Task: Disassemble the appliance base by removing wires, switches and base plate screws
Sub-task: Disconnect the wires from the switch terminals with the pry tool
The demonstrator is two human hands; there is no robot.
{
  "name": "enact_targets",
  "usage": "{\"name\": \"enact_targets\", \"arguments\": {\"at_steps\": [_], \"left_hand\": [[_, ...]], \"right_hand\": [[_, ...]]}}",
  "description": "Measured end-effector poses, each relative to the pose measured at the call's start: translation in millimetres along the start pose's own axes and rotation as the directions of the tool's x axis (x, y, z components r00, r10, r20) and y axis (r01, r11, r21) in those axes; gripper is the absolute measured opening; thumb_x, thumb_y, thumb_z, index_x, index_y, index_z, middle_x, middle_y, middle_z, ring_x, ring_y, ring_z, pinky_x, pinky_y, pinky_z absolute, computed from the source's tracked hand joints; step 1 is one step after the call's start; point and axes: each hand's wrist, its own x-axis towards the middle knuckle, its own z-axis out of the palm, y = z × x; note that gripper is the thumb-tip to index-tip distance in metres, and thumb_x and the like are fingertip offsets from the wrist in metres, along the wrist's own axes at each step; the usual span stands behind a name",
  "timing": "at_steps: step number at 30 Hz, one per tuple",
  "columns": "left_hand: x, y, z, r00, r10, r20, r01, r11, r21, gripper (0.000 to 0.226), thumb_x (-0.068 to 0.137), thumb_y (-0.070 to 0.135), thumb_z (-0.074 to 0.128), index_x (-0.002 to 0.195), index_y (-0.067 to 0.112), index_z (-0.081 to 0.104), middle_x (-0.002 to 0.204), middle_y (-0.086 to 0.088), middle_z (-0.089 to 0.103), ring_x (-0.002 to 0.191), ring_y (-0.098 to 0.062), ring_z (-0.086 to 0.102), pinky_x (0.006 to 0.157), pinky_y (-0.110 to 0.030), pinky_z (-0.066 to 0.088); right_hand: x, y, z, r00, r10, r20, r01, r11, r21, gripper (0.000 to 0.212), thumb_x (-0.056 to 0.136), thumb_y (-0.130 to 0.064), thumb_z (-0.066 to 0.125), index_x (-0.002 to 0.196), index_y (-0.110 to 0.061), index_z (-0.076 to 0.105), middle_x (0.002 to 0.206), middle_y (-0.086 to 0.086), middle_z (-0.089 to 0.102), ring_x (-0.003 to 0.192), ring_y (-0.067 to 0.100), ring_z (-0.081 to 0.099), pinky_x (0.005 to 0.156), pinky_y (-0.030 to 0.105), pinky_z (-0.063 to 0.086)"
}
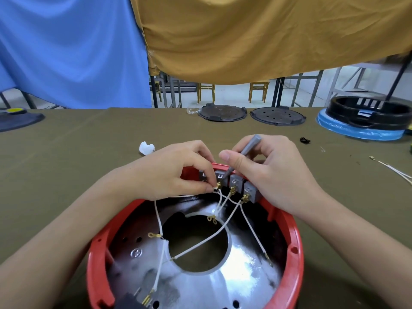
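Screwdriver (245,156) in right hand (272,172) – tip slants down-left onto switch terminal (219,185); left hand (176,172) pinches wire (215,188).

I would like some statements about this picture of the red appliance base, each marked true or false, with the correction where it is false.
1. The right hand holds a grey-handled screwdriver. True.
2. The left hand rests flat on the olive table cloth. False: it pinches a white wire at the grey switch blocks.
3. The round red plastic base has a shiny metal plate with a large round hole. True.
4. All white wires are already removed. False: several remain attached to the switches.
5. Two dark round plates lie at the far table edge. True.
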Motion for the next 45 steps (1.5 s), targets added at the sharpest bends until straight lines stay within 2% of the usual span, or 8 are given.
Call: {"name": "enact_targets", "arguments": {"at_steps": [9,14,20,26,33,38,42,45], "left_hand": [[-0.3,0.3,0.2,1.0,0.002,0.024,-0.002,1.0,-0.01,0.006,0.085,0.028,0.077,0.089,0.032,0.076,0.113,0.009,0.054,0.104,-0.006,0.058,0.097,-0.032,0.045],[0.3,0.5,-0.4,1.0,-0.005,0.015,0.005,1.0,-0.004,0.005,0.086,0.028,0.076,0.09,0.031,0.076,0.114,0.009,0.055,0.103,-0.005,0.058,0.096,-0.033,0.045],[0.1,0.5,-0.3,1.0,0.002,0.011,-0.002,1.0,-0.005,0.005,0.085,0.028,0.076,0.09,0.029,0.076,0.113,0.007,0.055,0.102,-0.006,0.058,0.096,-0.034,0.045],[0.1,0.8,0.2,1.0,0.004,0.02,-0.004,1.0,-0.008,0.006,0.085,0.027,0.077,0.089,0.031,0.076,0.113,0.009,0.054,0.104,-0.007,0.057,0.096,-0.033,0.045],[0.1,1.1,-0.6,1.0,0.003,0.027,-0.002,1.0,-0.014,0.007,0.085,0.026,0.077,0.088,0.032,0.076,0.113,0.01,0.054,0.104,-0.007,0.057,0.097,-0.032,0.044],[-0.3,0.7,-0.5,1.0,0.01,0.024,-0.01,1.0,-0.011,0.006,0.085,0.025,0.077,0.087,0.031,0.076,0.113,0.01,0.054,0.104,-0.007,0.058,0.097,-0.035,0.045],[0.6,0.9,-0.5,1.0,0.004,0.02,-0.004,1.0,-0.015,0.006,0.085,0.026,0.077,0.086,0.031,0.075,0.113,0.011,0.054,0.104,-0.006,0.058,0.098,-0.037,0.045],[-0.3,1.3,-0.3,1.0,0.0,0.02,0.001,1.0,-0.011,0.005,0.085,0.027,0.077,0.086,0.031,0.075,0.112,0.012,0.053,0.104,-0.006,0.058,0.097,-0.036,0.045]], "right_hand": [[4.5,8.7,2.6,0.992,0.127,0.015,-0.128,0.985,0.12,0.031,0.088,-0.038,0.073,0.07,-0.013,0.07,0.06,0.002,0.068,0.056,0.014,0.062,0.056,0.023,0.046],[1.6,7.0,2.9,0.997,0.077,-0.009,-0.076,0.994,0.077,0.029,0.088,-0.041,0.073,0.07,-0.019,0.069,0.064,0.009,0.067,0.065,0.03,0.062,0.063,0.041,0.048],[4.0,8.1,3.1,0.996,0.085,0.009,-0.086,0.991,0.1,0.031,0.089,-0.039,0.072,0.072,-0.013,0.069,0.066,0.014,0.067,0.067,0.034,0.063,0.061,0.041,0.049],[5.8,10.9,3.6,0.988,0.144,0.045,-0.15,0.969,0.197,0.031,0.089,-0.035,0.072,0.074,-0.007,0.069,0.056,-0.001,0.064,0.055,0.008,0.057,0.054,0.018,0.044],[7.0,11.8,3.8,0.981,0.183,0.059,-0.192,0.952,0.239,0.032,0.089,-0.035,0.072,0.074,-0.007,0.069,0.054,-0.007,0.061,0.052,0.003,0.055,0.053,0.011,0.042],[5.6,10.8,4.0,0.985,0.17,0.041,-0.175,0.96,0.217,0.032,0.09,-0.038,0.071,0.07,-0.013,0.069,0.055,-0.005,0.063,0.052,0.004,0.057,0.054,0.014,0.045],[4.3,9.0,3.1,0.996,0.083,0.043,-0.089,0.985,0.151,0.029,0.089,-0.038,0.071,0.073,-0.014,0.069,0.067,0.011,0.068,0.065,0.029,0.063,0.063,0.038,0.051],[4.4,6.3,1.3,0.998,0.022,0.058,-0.029,0.992,0.126,0.026,0.089,-0.038,0.072,0.071,-0.021,0.069,0.066,0.013,0.065,0.064,0.03,0.058,0.06,0.04,0.046]]}}
